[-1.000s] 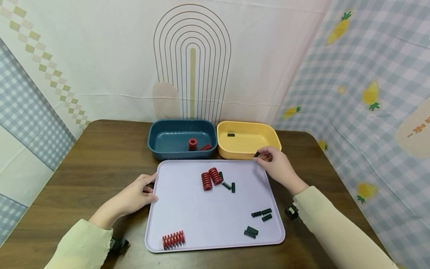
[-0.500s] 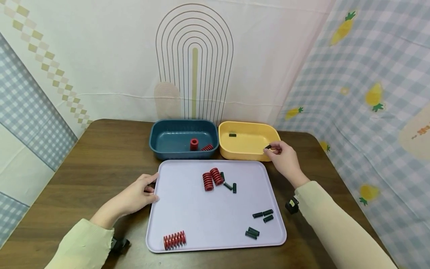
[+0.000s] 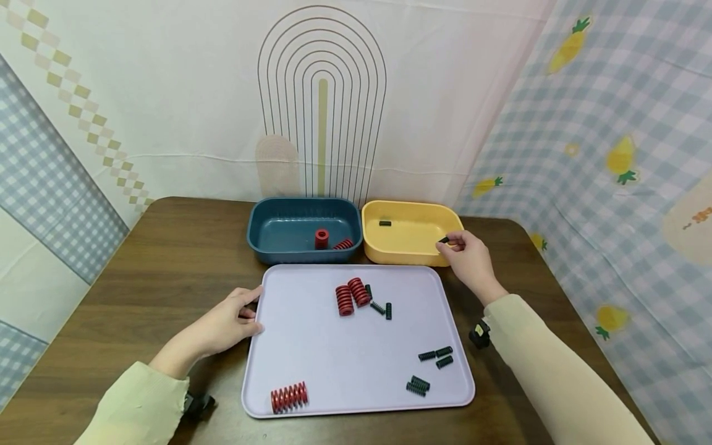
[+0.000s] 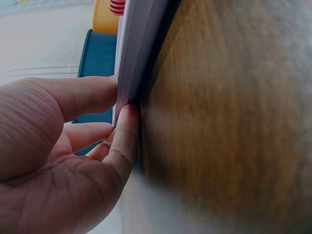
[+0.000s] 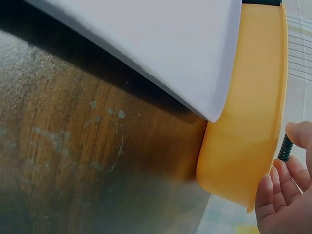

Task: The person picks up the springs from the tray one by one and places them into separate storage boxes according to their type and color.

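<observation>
A lilac tray (image 3: 334,352) lies on the table; my left hand (image 3: 225,324) grips its left rim, fingers and thumb at the edge. Over the yellow bin's (image 3: 408,254) front right rim, my right hand (image 3: 473,262) pinches a small dark green spring (image 5: 285,147) between thumb and fingers. Another green spring (image 3: 385,224) lies inside this bin. Two red springs (image 3: 351,296) lie side by side on the tray, with several green springs (image 3: 388,311) near them and towards the right. One more red spring (image 3: 289,397) rests at the tray's front left.
Left of the yellow bin stands a dark blue bin (image 3: 303,256) with an upright red spring (image 3: 321,239) and a lying one. Both bins stand just behind the tray on the wooden table (image 3: 183,272). Patterned cloth (image 3: 194,93) hangs behind.
My right hand has moved right and slightly back with the green spring, from the tray's back edge to the yellow bin's rim. The left hand stays at the tray.
</observation>
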`<action>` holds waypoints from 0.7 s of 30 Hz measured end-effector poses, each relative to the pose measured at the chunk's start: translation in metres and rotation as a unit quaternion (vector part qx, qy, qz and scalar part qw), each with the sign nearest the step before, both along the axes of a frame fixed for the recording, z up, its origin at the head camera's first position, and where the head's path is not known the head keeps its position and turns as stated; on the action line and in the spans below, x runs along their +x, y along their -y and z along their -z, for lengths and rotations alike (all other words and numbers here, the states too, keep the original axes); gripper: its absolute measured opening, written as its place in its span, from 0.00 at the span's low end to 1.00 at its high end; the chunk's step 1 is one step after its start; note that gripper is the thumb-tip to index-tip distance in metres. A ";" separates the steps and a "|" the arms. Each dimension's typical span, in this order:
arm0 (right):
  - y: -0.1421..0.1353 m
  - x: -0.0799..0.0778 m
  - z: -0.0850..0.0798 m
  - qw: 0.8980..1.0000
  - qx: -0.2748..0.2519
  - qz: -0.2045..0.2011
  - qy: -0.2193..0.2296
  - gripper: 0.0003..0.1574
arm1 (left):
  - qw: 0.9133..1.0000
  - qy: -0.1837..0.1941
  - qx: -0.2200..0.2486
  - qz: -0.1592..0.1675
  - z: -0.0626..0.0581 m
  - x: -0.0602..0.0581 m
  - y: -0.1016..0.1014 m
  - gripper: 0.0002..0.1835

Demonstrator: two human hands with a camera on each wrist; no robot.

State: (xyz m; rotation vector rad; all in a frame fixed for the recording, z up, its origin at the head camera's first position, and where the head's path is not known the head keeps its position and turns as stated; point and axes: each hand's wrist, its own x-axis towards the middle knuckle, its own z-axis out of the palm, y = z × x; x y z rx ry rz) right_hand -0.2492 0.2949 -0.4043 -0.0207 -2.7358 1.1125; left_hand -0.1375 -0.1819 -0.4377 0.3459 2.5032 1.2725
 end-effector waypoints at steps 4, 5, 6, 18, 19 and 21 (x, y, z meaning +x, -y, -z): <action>0.000 0.000 0.001 1.000 -0.001 -0.002 0.007 0.26 | 1.000 -0.002 -0.002 0.000 0.000 0.000 0.000 0.41; 0.000 0.000 0.001 1.000 0.000 -0.001 0.010 0.26 | 1.000 -0.003 -0.002 0.001 0.000 0.000 0.000 0.41; -0.001 0.000 0.001 1.000 0.001 -0.001 0.012 0.26 | 1.000 -0.003 -0.002 0.001 0.000 0.000 0.000 0.41; -0.006 0.014 -0.006 0.999 0.020 -0.043 0.012 0.32 | 1.000 0.002 0.002 -0.001 0.001 0.000 0.001 0.41; -0.006 0.017 -0.008 0.998 0.019 -0.052 0.013 0.32 | 1.000 0.001 0.003 0.000 0.001 0.000 0.001 0.41; -0.006 0.024 -0.011 0.997 0.021 -0.070 0.017 0.33 | 1.000 0.000 0.005 0.001 0.001 0.000 0.001 0.41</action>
